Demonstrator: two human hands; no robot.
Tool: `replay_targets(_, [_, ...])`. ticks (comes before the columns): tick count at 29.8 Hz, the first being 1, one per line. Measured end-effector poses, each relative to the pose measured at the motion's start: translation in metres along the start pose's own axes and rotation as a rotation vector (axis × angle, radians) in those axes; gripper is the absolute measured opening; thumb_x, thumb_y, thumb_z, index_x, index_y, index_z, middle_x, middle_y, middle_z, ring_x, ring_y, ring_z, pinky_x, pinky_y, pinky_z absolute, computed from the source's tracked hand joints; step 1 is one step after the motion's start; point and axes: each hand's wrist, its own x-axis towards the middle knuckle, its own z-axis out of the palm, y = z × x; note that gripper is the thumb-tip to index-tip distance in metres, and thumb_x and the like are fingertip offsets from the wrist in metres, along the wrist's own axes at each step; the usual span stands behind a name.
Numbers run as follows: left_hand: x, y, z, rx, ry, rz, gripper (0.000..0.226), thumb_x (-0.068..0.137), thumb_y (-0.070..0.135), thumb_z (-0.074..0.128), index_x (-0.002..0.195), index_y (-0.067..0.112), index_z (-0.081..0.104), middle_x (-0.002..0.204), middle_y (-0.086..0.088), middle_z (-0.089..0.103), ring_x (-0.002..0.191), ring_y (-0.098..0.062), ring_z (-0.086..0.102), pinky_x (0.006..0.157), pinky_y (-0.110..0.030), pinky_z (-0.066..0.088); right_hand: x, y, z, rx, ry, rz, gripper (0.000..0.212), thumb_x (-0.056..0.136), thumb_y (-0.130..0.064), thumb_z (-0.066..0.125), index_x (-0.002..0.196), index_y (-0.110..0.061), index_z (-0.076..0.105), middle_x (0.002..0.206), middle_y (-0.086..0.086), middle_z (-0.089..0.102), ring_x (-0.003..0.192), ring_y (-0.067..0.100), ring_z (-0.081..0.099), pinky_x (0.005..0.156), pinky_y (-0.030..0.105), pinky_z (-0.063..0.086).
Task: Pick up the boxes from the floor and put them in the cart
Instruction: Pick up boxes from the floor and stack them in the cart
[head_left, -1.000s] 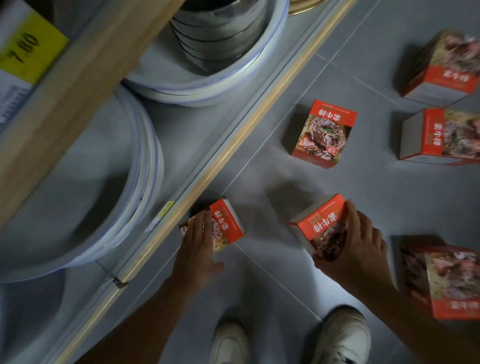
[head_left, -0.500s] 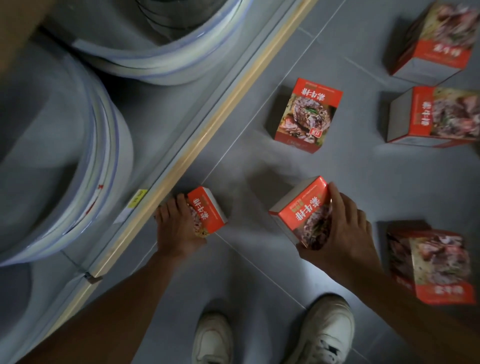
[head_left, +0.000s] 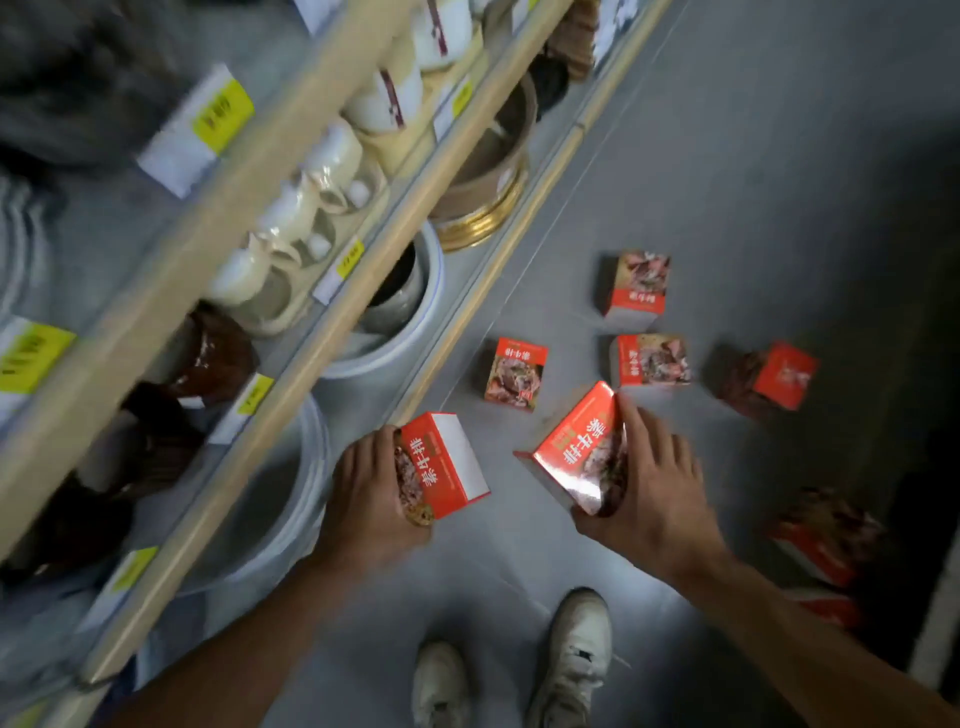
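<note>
My left hand (head_left: 366, 491) grips a red food box (head_left: 447, 462) and holds it off the grey floor. In my right hand (head_left: 649, 493) is a second red box (head_left: 576, 447), also raised and tilted. More red boxes lie on the floor beyond: one (head_left: 516, 373) near the shelf base, one (head_left: 635, 283) farther back, one (head_left: 652, 359) on its side, one (head_left: 769, 376) to the right. Another box (head_left: 826, 535) lies blurred at the right edge. No cart is in view.
A shelving unit (head_left: 322, 291) with wooden edges and yellow price tags runs along the left, holding white teapots (head_left: 291, 208), stacked basins (head_left: 395, 306) and dark packets. My two white shoes (head_left: 519, 665) stand on the grey tiled floor at the bottom. A dark strip borders the right side.
Both hands have lifted their boxes off the floor. The view has risen and pulled back, so more shelves and more of the floor show now.
</note>
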Motion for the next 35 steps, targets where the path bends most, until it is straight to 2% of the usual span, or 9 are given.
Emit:
replay_targets(2, [0.002,0.033,-0.059,-0.012,0.048,0.037,0.109,0.04,0.047,0.072,0.136,0.006,0.04,0.12,-0.014,0.055,0.11,-0.039,0.054,0.096,-0.047,0.046,-0.011,-0.022,-0.061,0.007,0.041,-0.007,0.134,0.057,-0.057,0.086,0.161,-0.027,0.006,0.159,0.004,0.031,0.135,0.03,0.036,0.11,0.052,0.034])
replay_targets(5, [-0.004,0.085,-0.152,-0.031,0.071,0.063,0.113,0.038,0.041,0.084,0.137,0.007,0.039,0.12,-0.013,0.054,0.113,-0.036,0.05,0.096,-0.044,0.04,-0.032,-0.055,-0.151,0.008,0.093,-0.005,0.132,0.058,-0.055,0.085,0.161,-0.025,0.007,0.156,0.007,0.033,0.135,0.035,0.037,0.11,0.054,0.033])
replay_targets(11, [-0.05,0.167,-0.306,-0.062,0.158,0.05,0.131,0.039,0.051,0.088,0.148,0.009,0.029,0.139,-0.014,0.047,0.131,-0.033,0.042,0.11,-0.046,0.036,-0.085,-0.121,-0.303,-0.004,0.197,-0.024,0.134,0.058,-0.059,0.081,0.161,-0.026,0.003,0.149,0.006,0.036,0.128,0.033,0.041,0.109,0.052,0.035])
replay_targets(14, [-0.068,0.19,-0.358,-0.087,0.194,0.067,0.132,0.038,0.059,0.085,0.148,0.01,0.03,0.138,-0.014,0.049,0.129,-0.034,0.045,0.106,-0.05,0.04,-0.101,-0.146,-0.353,-0.005,0.252,-0.064,0.138,0.055,-0.063,0.082,0.161,-0.025,0.003,0.148,0.006,0.037,0.128,0.034,0.042,0.109,0.051,0.035])
replay_targets(17, [-0.102,0.213,-0.409,-0.12,0.233,0.053,0.125,0.037,0.051,0.089,0.142,0.01,0.035,0.13,-0.012,0.053,0.122,-0.034,0.048,0.103,-0.045,0.04,-0.128,-0.173,-0.396,0.001,0.284,-0.105,0.136,0.057,-0.06,0.084,0.161,-0.024,0.004,0.147,0.006,0.037,0.126,0.035,0.042,0.108,0.052,0.034])
replay_targets(21, [-0.147,0.222,-0.457,-0.159,0.305,0.092,0.125,0.041,0.066,0.077,0.145,0.011,0.035,0.135,-0.011,0.05,0.126,-0.031,0.046,0.106,-0.048,0.041,-0.165,-0.209,-0.423,0.032,0.321,-0.21,0.132,0.062,-0.064,0.082,0.161,-0.029,0.002,0.148,0.002,0.035,0.128,0.031,0.041,0.109,0.049,0.034])
replay_targets(25, [-0.194,0.216,-0.496,-0.189,0.395,0.1,0.124,0.04,0.065,0.071,0.147,0.015,0.034,0.137,-0.008,0.049,0.128,-0.028,0.045,0.108,-0.046,0.039,-0.192,-0.24,-0.429,0.024,0.292,-0.296,0.132,0.063,-0.069,0.078,0.16,-0.032,-0.003,0.152,0.001,0.033,0.132,0.03,0.039,0.111,0.051,0.034])
replay_targets(32, [-0.304,0.149,-0.531,-0.122,0.459,0.078,0.131,0.048,0.065,0.085,0.153,0.019,0.021,0.146,-0.004,0.04,0.135,-0.024,0.036,0.114,-0.045,0.034,-0.255,-0.313,-0.412,-0.018,0.258,-0.475,0.135,0.06,-0.076,0.073,0.161,-0.032,-0.005,0.154,0.002,0.032,0.13,0.032,0.041,0.109,0.055,0.037])
replay_targets(35, [-0.359,0.113,-0.541,-0.116,0.535,0.021,0.125,0.047,0.069,0.081,0.149,0.019,0.026,0.141,-0.002,0.043,0.131,-0.022,0.04,0.11,-0.042,0.037,-0.28,-0.355,-0.398,-0.012,0.264,-0.556,0.133,0.06,-0.076,0.074,0.16,-0.031,-0.001,0.155,0.003,0.032,0.134,0.032,0.039,0.109,0.057,0.038])
